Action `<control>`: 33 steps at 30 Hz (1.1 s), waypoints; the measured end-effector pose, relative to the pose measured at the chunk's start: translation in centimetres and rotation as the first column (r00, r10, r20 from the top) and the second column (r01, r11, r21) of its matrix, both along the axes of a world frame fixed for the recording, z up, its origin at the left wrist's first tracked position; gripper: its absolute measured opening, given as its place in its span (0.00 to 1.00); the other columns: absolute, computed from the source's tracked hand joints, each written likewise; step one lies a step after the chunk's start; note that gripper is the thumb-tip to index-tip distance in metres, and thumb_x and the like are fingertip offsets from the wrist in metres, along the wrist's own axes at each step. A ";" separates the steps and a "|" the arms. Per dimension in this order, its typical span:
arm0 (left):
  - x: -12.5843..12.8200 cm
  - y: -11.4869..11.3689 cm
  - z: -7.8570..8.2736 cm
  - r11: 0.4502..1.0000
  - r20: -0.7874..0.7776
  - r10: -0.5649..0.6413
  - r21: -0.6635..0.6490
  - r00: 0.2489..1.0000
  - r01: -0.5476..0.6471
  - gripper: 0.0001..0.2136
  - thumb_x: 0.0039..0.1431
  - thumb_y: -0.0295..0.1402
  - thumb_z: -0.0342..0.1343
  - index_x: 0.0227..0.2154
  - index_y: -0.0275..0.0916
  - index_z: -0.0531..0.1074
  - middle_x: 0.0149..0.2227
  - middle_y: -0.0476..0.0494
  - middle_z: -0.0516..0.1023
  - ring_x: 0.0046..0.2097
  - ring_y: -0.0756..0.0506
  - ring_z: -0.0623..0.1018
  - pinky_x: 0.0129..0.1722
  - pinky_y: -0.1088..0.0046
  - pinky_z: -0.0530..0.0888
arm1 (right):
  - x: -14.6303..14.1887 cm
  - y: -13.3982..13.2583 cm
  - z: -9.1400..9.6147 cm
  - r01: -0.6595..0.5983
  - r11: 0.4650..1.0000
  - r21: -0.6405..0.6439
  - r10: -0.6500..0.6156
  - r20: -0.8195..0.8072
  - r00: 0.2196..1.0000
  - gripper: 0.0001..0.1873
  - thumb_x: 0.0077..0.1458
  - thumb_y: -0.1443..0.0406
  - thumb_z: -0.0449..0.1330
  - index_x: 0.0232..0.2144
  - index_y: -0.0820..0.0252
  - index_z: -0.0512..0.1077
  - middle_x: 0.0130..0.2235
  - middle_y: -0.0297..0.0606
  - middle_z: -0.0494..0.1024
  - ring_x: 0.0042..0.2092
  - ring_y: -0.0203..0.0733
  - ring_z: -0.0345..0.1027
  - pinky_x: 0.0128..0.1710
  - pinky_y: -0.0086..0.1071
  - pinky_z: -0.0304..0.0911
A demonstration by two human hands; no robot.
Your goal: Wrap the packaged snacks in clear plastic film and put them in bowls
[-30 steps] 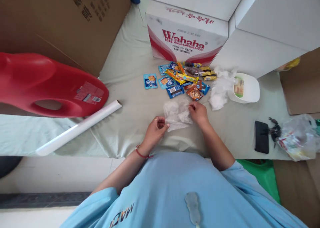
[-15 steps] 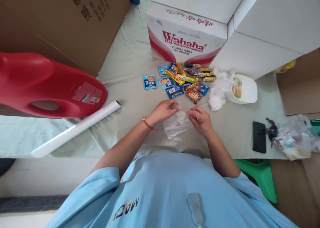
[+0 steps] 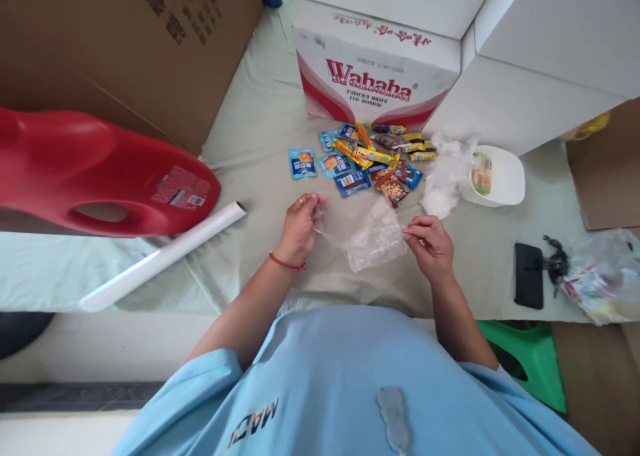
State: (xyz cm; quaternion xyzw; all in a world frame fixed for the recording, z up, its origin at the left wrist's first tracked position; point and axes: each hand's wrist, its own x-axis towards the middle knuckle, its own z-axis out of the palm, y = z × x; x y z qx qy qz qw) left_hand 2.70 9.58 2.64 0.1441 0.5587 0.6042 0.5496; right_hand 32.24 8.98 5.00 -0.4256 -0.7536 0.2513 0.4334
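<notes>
A clear plastic bag (image 3: pixel 375 239) is stretched between my two hands, just above the cloth-covered table. My left hand (image 3: pixel 300 228) pinches one edge of it, fingers curled. Its opposite edge is caught between the thumb and fingers of my right hand (image 3: pixel 430 244). Beyond the bag lies a pile of small wrapped snacks: blue packets (image 3: pixel 353 183), yellow sticks (image 3: pixel 376 157) and brown cookie packets (image 3: pixel 391 189). One blue packet (image 3: pixel 303 163) lies apart on the left. Crumpled clear plastic bags (image 3: pixel 443 179) are heaped right of the pile.
A white tub (image 3: pixel 507 176) stands beside the crumpled bags. On the left are a red jug (image 3: pixel 125 149) and a white roll (image 3: pixel 165 256). A Wahaha carton (image 3: pixel 375 76) stands behind the snacks. A black phone (image 3: pixel 529 276), keys (image 3: pixel 556 263) and a filled plastic bag (image 3: pixel 603 276) lie right.
My hands have moved apart, left hand leftward and right hand rightward. The bag between them is now spread wider. The snacks remain in their pile.
</notes>
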 end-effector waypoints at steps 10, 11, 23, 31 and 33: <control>-0.4 -0.3 0.0 0.985 0.156 0.171 -0.048 0.973 -0.165 0.13 0.54 0.40 0.71 0.30 0.39 0.73 0.27 0.54 0.74 0.26 0.54 0.72 0.22 0.81 0.66 | 4.2 -1.8 1.3 -0.021 1.000 -0.003 0.021 0.113 0.993 0.10 0.64 0.69 0.65 0.42 0.48 0.83 0.44 0.39 0.76 0.40 0.38 0.73 0.35 0.31 0.70; -0.3 -0.5 0.3 0.985 0.159 0.173 -0.018 0.972 -0.173 0.13 0.54 0.40 0.71 0.30 0.40 0.73 0.27 0.53 0.74 0.26 0.54 0.73 0.23 0.81 0.67 | 4.2 -2.2 1.8 -0.030 1.000 -0.001 0.030 0.122 0.992 0.10 0.64 0.69 0.64 0.42 0.48 0.82 0.44 0.40 0.76 0.40 0.39 0.74 0.35 0.32 0.70; -0.5 -4.7 5.8 0.963 0.113 -0.031 0.270 0.993 0.000 0.09 0.53 0.38 0.72 0.33 0.42 0.80 0.31 0.48 0.82 0.36 0.49 0.81 0.37 0.74 0.78 | 2.5 -1.1 0.4 -0.226 0.850 -0.475 0.306 0.096 0.947 0.21 0.67 0.45 0.60 0.43 0.56 0.78 0.42 0.43 0.80 0.43 0.44 0.75 0.42 0.36 0.72; 0.2 -10.3 3.2 0.975 -0.042 -0.215 0.050 0.976 0.217 0.07 0.40 0.26 0.62 0.27 0.41 0.79 0.29 0.48 0.79 0.35 0.48 0.77 0.39 0.73 0.73 | -3.2 0.7 -1.2 -0.172 0.838 -0.518 0.057 -0.232 0.971 0.19 0.62 0.47 0.65 0.33 0.54 0.77 0.39 0.38 0.80 0.43 0.42 0.75 0.46 0.36 0.70; -0.6 -11.4 2.1 0.975 -0.119 -0.215 -0.079 0.969 0.206 0.11 0.37 0.25 0.59 0.28 0.40 0.77 0.34 0.47 0.80 0.40 0.46 0.77 0.40 0.73 0.73 | -3.8 0.9 -0.7 -0.224 0.834 -0.504 0.082 -0.289 0.954 0.18 0.63 0.49 0.66 0.31 0.55 0.76 0.39 0.38 0.81 0.43 0.42 0.75 0.46 0.36 0.70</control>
